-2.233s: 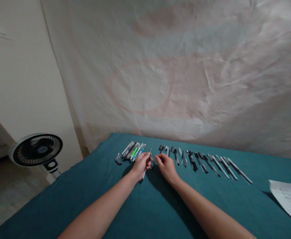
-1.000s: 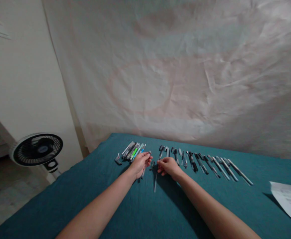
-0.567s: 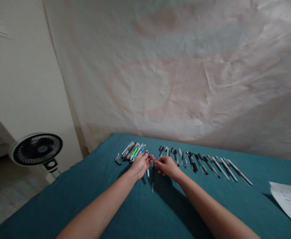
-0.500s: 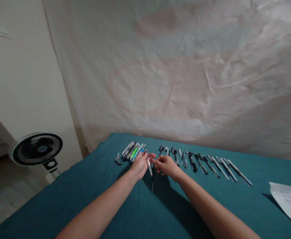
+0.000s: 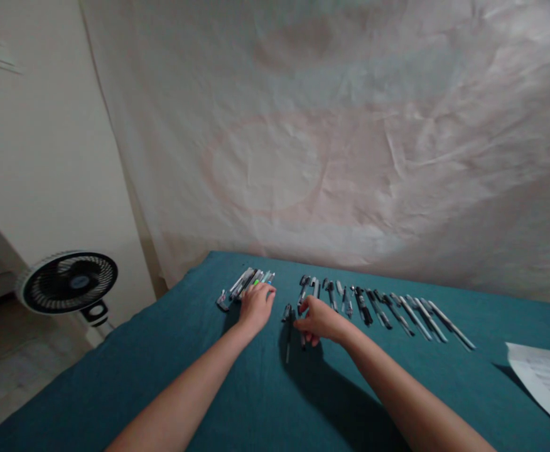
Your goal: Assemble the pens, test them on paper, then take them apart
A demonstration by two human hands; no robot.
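My left hand [image 5: 255, 306] lies palm down with its fingers stretched out over a pile of pens [image 5: 245, 282] at the far left of the teal cloth [image 5: 237, 402]. My right hand [image 5: 321, 320] is curled in a pinch on a dark pen [image 5: 302, 304] just right of centre. Between the two hands a thin dark pen [image 5: 287, 339] lies loose on the cloth, pointing toward me. To the right of my right hand, a row of several pens and caps [image 5: 388, 311] runs along the back of the cloth.
A sheet of paper [image 5: 543, 376] lies at the cloth's right edge. A black and white fan [image 5: 69, 283] stands on the floor to the left, below the table's edge. A creased pale sheet [image 5: 331, 138] hangs behind the table.
My left hand, which held a pen beside my right hand, has moved left onto the pile and flattened. My right hand has shifted slightly toward me, still pinching.
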